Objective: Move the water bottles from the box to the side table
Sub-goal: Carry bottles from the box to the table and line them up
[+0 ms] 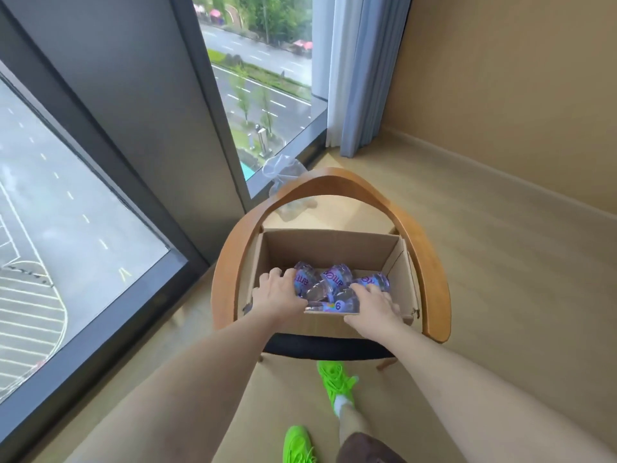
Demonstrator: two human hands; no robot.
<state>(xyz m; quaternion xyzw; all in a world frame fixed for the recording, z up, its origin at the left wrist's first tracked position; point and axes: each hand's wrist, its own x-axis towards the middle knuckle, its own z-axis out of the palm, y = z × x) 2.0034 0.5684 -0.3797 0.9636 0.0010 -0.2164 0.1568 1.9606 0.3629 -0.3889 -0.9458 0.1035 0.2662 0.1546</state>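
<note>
**Both hands in the box, going for bottles**

Cardboard box (329, 248) sits open on the seat of a wooden armchair (430, 262), lower centre of frame, probably parked there so it's at reach height. Water bottles (335, 279) lie on their sides in a loose pile on the box floor, purple-labelled, clear plastic; count unclear, maybe four or five, they overlap.

Left hand (275, 295) reaches over the near left part of the box, fingers curled down onto the leftmost bottle; looks like a grasp forming, but can't tell if the grip has closed, since the fingertips are hidden behind the hand. Right hand (375, 304) lies lower right in the box, fingers fairly flat and spread over a bottle by the near wall; touching it, not wrapped as far as visible.

Judgement: pick-up stage, nothing moved out yet from this view.

Side table is not in frame anywhere. Crumpled clear plastic (283, 172) lies on the floor behind the chair, by the window (267, 95). Green shoes (335, 382) at bottom centre, the lower one cut off by the frame edge.
</note>
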